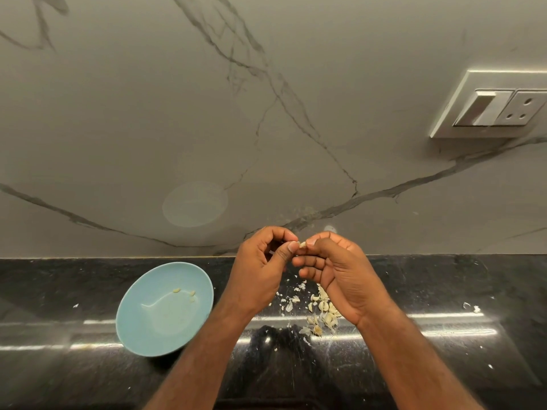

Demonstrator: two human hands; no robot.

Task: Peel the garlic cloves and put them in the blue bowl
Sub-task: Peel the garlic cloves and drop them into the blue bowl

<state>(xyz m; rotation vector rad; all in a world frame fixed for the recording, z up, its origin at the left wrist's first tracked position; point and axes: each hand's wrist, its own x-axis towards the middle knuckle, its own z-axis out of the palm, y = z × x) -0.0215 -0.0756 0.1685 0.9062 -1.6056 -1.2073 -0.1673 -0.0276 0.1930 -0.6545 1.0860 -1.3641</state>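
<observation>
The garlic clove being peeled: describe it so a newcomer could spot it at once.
Above the black countertop, the left hand and right hand meet fingertip to fingertip. The garlic clove is the small pale piece pinched between them: the only one held aloft, unlike the pile on the counter below or the bits in the blue bowl.

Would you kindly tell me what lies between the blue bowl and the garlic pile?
In the head view, the wrist of the left hand crosses above the black counter there, and a few skin scraps lie close to the garlic pile.
</observation>
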